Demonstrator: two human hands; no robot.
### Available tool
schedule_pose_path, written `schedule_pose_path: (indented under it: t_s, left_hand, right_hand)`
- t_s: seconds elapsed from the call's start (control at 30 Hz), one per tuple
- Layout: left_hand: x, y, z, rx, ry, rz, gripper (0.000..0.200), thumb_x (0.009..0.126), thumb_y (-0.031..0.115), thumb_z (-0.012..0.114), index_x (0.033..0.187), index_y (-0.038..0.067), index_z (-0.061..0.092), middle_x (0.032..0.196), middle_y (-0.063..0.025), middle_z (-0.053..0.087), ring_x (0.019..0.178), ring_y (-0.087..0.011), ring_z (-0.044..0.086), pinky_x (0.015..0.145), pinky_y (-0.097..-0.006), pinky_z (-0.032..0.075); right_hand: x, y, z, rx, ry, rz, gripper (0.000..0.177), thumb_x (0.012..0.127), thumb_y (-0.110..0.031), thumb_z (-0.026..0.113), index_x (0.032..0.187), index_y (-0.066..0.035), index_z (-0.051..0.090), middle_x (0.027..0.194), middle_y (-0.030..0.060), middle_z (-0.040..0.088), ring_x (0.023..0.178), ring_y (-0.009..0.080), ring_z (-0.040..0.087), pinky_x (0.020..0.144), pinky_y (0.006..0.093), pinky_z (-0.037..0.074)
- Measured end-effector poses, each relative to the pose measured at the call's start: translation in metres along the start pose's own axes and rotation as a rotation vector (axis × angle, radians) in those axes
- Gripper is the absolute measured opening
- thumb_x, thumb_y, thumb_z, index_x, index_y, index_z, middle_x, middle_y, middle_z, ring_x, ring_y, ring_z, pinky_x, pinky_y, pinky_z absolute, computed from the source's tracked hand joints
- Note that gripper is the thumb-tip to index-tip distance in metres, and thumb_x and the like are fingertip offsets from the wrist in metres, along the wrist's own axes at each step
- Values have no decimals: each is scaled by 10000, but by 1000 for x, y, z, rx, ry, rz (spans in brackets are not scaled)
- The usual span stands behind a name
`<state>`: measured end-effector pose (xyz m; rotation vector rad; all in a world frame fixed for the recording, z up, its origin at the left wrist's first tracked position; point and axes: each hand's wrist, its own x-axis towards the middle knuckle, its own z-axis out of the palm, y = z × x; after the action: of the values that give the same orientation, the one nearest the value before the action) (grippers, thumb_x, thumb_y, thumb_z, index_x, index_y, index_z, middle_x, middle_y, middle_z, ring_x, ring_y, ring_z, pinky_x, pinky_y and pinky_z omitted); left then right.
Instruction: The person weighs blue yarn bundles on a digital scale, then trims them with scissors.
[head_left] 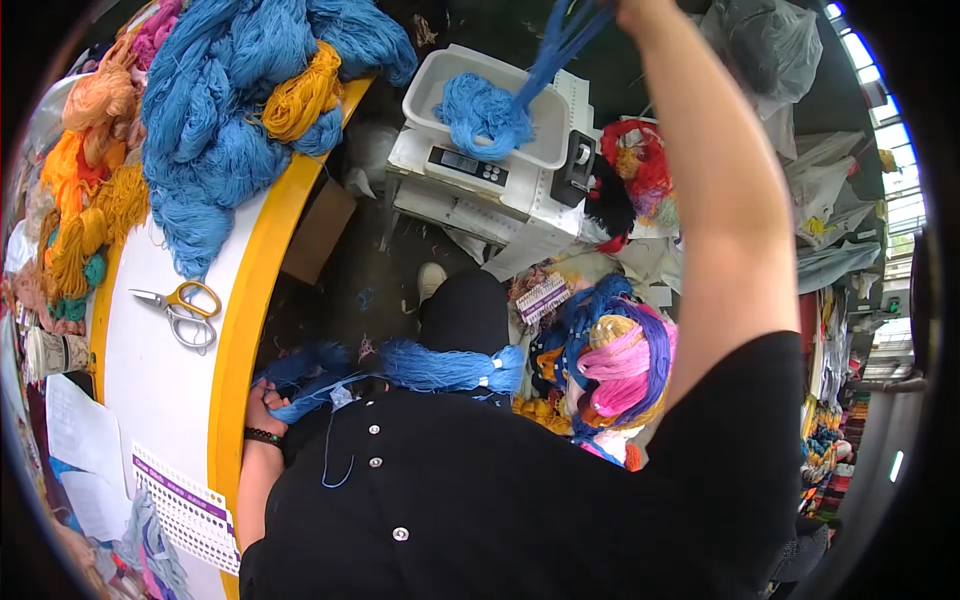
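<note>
My right hand (pixel 628 12), partly cut off by the top edge, is raised and closed on a bundle of blue thread (pixel 552 58). The strands run down into a white tray (pixel 424 104), where a loose blue heap (pixel 482 112) lies. The tray rests on a digital scale (pixel 468 168). Low by the table edge, my left hand (pixel 265 405) is closed on a darker blue hank of thread (pixel 305 385). Another blue hank (pixel 440 368), tied with white near one end, lies across my lap.
On the yellow-edged white table (pixel 150 370) are scissors (pixel 185 312), a big pile of blue yarn (pixel 215 110), a mustard skein (pixel 305 92) and perforated colour cards (pixel 185 505). Multicoloured skeins (pixel 615 365) lie beside my lap. A black tape dispenser (pixel 577 168) stands next to the tray.
</note>
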<state>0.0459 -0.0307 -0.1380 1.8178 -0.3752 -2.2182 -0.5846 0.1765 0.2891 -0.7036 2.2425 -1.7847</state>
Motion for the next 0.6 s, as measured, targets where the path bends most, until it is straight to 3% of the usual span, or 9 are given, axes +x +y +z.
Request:
schedule_pose_path:
  t_s: [0.03,0.07,0.1,0.17,0.23,0.27,0.47,0.57,0.6]
  left_hand:
    - [1,0,-1,-5,-25,6,207,941,271,487,778,143,496,462,69,324,395,-97,315,565,-299,366]
    - [2,-1,-3,-6,-29,6,207,941,271,487,778,143,496,462,69,324,395,-97,315,565,-299,366]
    - [3,-1,-4,-6,-28,10,212,945,278,482,784,140,493,476,65,332,400,-96,320,556,-304,384]
    - [3,-2,-5,-16,-29,16,217,948,285,477,789,137,490,490,61,339,405,-96,326,548,-309,402]
    - [2,-2,-6,-15,-44,22,223,959,285,462,796,135,490,496,57,337,412,-97,323,549,-305,403]
    - [2,-2,-6,-20,-43,25,223,959,285,462,796,135,490,496,57,337,412,-97,323,549,-305,403]
    - [4,-5,-1,37,-30,25,225,968,281,435,817,123,487,505,46,329,415,-99,318,564,-315,412]
    - [4,-4,1,51,-44,31,228,968,280,434,817,117,486,503,42,333,416,-100,320,565,-316,414]
    - [1,-5,2,55,-56,34,228,967,280,437,816,116,485,502,41,335,414,-100,320,564,-316,414]
  right_hand:
    - [-9,27,16,-60,128,-83,136,812,-105,548,683,-86,589,589,42,539,481,133,478,432,280,368]
    - [-2,61,17,-195,107,-149,95,817,-92,572,887,-51,620,665,62,587,491,105,468,433,247,353]
    - [-18,125,34,-575,60,-208,260,827,-290,609,906,-55,689,807,158,685,769,237,664,706,376,514]
    - [-54,183,59,-622,-38,-429,188,848,-200,615,963,-61,667,931,105,664,766,224,653,733,352,519]
    - [-102,225,83,-748,-26,-605,144,816,-135,631,936,-64,670,1067,132,637,1050,316,572,913,384,449]
    - [-124,223,91,-775,-54,-639,95,770,-156,628,841,-102,659,1067,76,642,994,289,576,830,412,451]
    - [-195,209,100,-1007,125,-707,197,771,-178,683,958,-120,665,1143,97,611,1012,304,567,836,414,434]
    - [-207,210,74,-745,221,-634,249,768,-169,694,998,-77,666,1056,119,641,956,317,594,856,392,454]
    - [-215,212,62,-634,242,-424,237,775,-167,688,986,-60,669,1005,127,652,893,306,614,811,375,473]
